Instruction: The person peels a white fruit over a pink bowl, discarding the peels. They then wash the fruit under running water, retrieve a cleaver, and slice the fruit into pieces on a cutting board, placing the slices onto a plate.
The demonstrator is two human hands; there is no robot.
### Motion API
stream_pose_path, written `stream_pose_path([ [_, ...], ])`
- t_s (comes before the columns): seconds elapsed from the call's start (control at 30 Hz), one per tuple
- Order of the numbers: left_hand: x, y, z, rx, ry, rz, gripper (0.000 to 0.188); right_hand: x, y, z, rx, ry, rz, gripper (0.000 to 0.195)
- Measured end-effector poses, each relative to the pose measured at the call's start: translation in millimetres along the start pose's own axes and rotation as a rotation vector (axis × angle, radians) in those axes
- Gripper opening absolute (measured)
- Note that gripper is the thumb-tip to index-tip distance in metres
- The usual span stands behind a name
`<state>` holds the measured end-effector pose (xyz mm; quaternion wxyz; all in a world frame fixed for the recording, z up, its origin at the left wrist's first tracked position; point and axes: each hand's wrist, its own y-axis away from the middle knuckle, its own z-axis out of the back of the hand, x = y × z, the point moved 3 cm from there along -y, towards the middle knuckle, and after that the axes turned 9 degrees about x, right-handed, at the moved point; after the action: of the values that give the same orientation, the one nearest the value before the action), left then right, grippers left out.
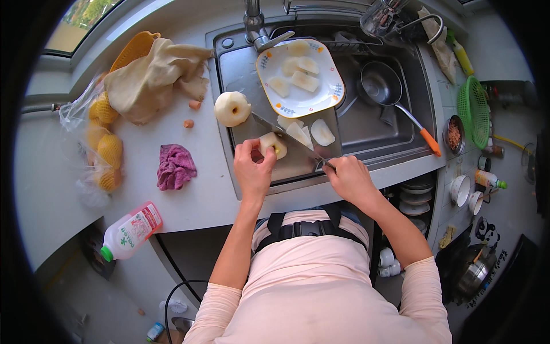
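Note:
My left hand (255,165) grips a peeled, partly cut pear (273,144) over the metal board (296,165) beside the sink. In my right hand (351,177) is the handle of a kitchen knife (296,144), its blade slanting up and left along the pear's right side. Pale cut slices (322,132) lie just right of the blade. Another peeled pear (232,109), whole and with a dark hollow on top, sits behind my left hand. Several more slices (305,81) rest on a square white plate (286,108) with a yellow rim.
The sink basin (369,133) holds a ladle-like pan (381,84) with an orange-tipped handle. A faucet (255,26) rises behind the plate. Leftward are a purple cloth (176,167), a beige cloth (150,81), bagged fruit in foam nets (109,150) and a pink bottle (132,230) at the counter edge.

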<state>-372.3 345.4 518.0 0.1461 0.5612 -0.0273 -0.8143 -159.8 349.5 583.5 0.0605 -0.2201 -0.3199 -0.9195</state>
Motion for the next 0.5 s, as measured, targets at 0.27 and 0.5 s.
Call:
stream_pose_path([
  [0.27, -4.1, 14.0, -0.3, 0.014, 0.145, 0.045, 0.028, -5.3, 23.1, 6.5, -0.056, -0.1, -0.02, 0.016],
  [0.5, -7.3, 25.6, -5.3, -0.015, 0.023, -0.081, 0.032, -7.3, 57.5, 5.7, -0.146, -0.076, 0.1, 0.008],
])
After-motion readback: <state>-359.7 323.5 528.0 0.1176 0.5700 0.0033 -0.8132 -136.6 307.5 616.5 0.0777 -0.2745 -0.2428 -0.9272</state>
